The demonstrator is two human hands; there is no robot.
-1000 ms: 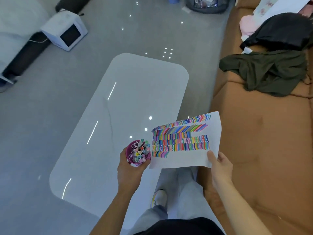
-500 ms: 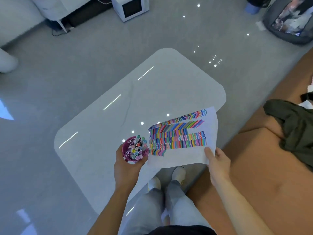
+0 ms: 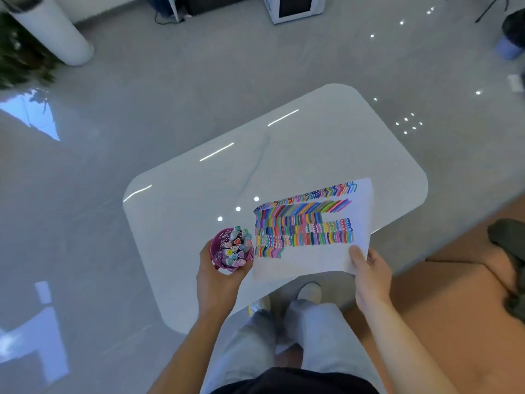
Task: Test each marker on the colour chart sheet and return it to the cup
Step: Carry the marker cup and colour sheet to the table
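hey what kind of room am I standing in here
Probably a home living room: a low white coffee table on glossy grey floor tiles, a brown sofa with clothing on it, and a plant by a white column.

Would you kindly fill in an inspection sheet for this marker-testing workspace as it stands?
Surface: glossy white table, bare, showing light reflections.
Job's things: purple cup full of capped markers; colour chart sheet with rows of coloured strokes. Both are held above the table's near edge, not set down.
Clutter: dark green garment on the brown sofa.
Hands: left hand wraps the cup; right hand pinches the sheet's near corner.
Cables: a dark cable on the floor at the far wall.
Surroundings: shiny grey floor, white box appliance, white cylinder beside a plant.
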